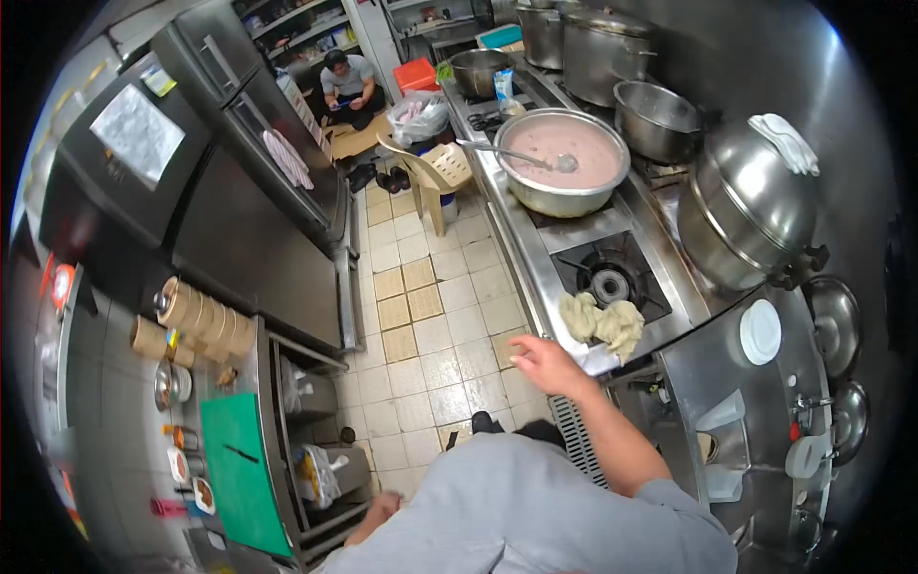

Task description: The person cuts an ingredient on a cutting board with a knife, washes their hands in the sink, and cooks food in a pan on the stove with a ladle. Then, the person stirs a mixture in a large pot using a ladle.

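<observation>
Out over the tiled floor, just left of the stove's front edge, is my right hand (550,365), its fingers partly curled and nothing visible in them. A crumpled pale cloth (602,323) lies on the stove corner near that hand. My left hand (384,505) hangs low beside my body, small and partly blurred; what its fingers do is unclear. On the stove (660,287) a wide metal pot (559,204) holds pinkish liquid, with a ladle (507,151) resting across its rim. An unlit burner (609,283) sits between pot and cloth.
To the left, a counter bears a green cutting board (239,478) with a knife (241,453). Steel fridges (253,239) line the left wall. A plastic chair (442,172) stands ahead, and a person (352,91) sits low beyond it. A large steamer (751,206) and sink (732,445) are at right.
</observation>
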A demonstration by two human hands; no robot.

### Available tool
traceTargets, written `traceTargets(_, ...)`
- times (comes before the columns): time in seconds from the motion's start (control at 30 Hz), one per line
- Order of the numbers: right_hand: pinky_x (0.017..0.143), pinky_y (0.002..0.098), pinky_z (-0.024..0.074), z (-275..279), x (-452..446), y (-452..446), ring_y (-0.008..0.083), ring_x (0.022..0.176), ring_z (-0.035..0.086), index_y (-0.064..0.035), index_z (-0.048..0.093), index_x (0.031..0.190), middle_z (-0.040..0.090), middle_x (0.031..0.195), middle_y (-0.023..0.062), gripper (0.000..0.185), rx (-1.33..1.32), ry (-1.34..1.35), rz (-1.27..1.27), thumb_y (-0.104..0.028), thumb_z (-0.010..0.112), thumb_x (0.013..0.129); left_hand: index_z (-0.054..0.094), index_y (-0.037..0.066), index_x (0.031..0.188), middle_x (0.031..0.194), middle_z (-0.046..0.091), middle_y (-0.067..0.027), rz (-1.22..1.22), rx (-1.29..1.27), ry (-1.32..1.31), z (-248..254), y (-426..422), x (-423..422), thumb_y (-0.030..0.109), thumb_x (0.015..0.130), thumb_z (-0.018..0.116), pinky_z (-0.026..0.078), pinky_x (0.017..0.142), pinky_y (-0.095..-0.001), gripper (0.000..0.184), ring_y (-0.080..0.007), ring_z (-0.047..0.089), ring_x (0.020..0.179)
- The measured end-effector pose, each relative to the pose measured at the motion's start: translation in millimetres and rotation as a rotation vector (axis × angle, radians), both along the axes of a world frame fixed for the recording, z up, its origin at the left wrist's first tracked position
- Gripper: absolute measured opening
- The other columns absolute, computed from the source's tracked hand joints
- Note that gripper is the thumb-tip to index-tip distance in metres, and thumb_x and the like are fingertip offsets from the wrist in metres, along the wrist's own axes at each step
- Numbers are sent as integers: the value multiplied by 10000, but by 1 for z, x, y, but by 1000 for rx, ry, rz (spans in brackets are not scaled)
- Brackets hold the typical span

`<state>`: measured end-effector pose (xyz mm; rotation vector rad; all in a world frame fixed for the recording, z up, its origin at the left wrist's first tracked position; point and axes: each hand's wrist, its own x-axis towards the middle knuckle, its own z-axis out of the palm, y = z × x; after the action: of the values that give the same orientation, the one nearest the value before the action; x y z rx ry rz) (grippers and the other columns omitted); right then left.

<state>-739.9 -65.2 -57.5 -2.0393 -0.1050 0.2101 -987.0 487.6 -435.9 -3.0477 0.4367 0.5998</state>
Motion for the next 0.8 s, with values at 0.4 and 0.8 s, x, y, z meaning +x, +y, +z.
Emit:
traceTargets(0.4, 957, 424, 542, -64, 267, -56, 281, 1260, 541, -160, 274, 1569, 397, 1484, 189, 579, 881, 245, -197, -129, 509, 1040, 601, 2, 1287, 990, 707, -94, 591, -931, 105, 199, -156, 691, 165, 970, 604, 534, 807, -286, 357, -149, 653, 872)
traceTargets(0.8, 1020, 503, 453, -35, 583, 17, 255, 1112, 561, -242, 385, 1476, 559, 1248, 134, 493, 1681, -20, -678, -256, 550, 1012, 567, 36, 1355, 1201, 677, -116, -125, -925, 436, 220, -290, 979, 208, 972, 658, 536, 895, -313, 429, -167, 660, 1007)
